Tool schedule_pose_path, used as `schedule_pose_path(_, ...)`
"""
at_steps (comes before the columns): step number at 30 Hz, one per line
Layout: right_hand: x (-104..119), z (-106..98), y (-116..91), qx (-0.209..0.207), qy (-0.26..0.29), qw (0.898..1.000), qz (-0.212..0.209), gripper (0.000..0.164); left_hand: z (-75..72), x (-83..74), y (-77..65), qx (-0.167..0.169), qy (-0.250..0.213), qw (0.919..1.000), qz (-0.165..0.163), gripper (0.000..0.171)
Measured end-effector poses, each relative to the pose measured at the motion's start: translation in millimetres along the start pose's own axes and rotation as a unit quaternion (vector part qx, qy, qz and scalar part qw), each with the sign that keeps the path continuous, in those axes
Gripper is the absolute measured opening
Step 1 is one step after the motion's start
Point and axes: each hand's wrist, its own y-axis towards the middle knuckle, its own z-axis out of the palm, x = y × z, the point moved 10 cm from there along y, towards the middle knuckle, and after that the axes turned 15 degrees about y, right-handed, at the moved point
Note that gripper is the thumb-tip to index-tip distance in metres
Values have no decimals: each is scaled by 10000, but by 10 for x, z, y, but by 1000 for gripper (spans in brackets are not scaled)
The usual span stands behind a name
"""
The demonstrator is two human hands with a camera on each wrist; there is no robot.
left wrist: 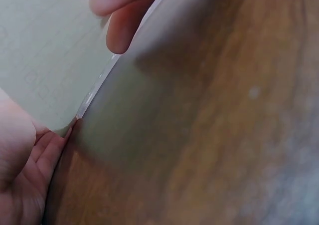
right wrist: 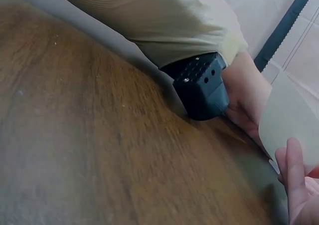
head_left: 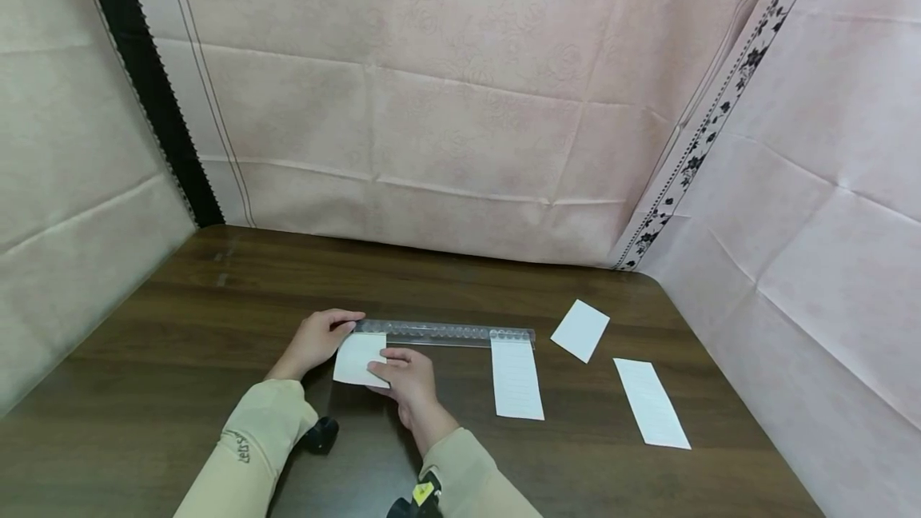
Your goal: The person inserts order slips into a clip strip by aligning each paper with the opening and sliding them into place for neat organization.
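Observation:
A clear plastic ruler lies across the table. My left hand holds its left end, index finger along the far edge and thumb at the near side. Below that end is a white sheet of paper, its near part bent up off the table. My right hand pinches the sheet's right edge between thumb and fingers. In the right wrist view the raised paper curves up beside the fingers. A lined paper strip has its far end at the ruler's right end.
On the right of the brown wooden table lie a small white paper piece and a longer lined strip. Pale cloth hangs along the back and both sides. A black wrist camera sits at the left sleeve.

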Motion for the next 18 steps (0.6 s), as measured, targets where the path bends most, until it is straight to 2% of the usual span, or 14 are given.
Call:
schedule_pose_path(8,-29,-20,13,-116,35,9999,82,22,27,25,1,32,-30,10000,23,25)
schedule_pose_path(18,27,1,12,-32,147,9998,-156,23,-7,-13,-4,-23,-77,9999,85,26)
